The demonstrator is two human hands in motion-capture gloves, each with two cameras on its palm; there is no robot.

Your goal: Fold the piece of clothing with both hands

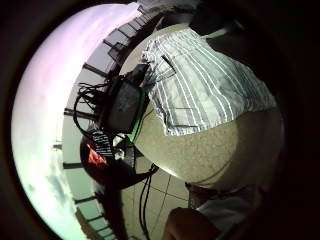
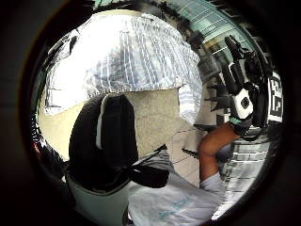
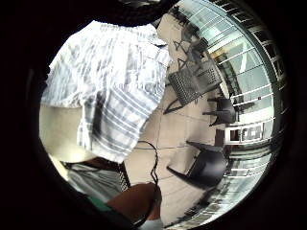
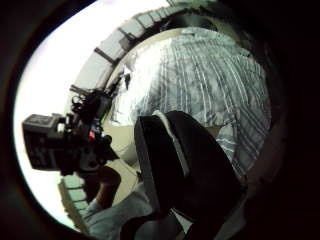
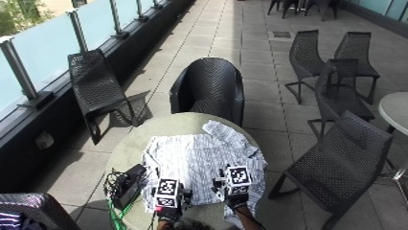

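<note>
Both gloved hands, left and right, hovered above the round table's near edge, finger positions indeterminate, apparently poised to fold the white, grey-striped shirt.

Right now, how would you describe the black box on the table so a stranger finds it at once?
Find the round table with the striped shirt spread on it. The black box sits at the table's edge left of the shirt, near the left hand. Tangled cables lie beside it.

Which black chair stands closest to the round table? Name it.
The rounded woven armchair directly behind the round table, opposite the person. Its seat almost meets the table's far edge; every other chair stands clearly apart.
</note>
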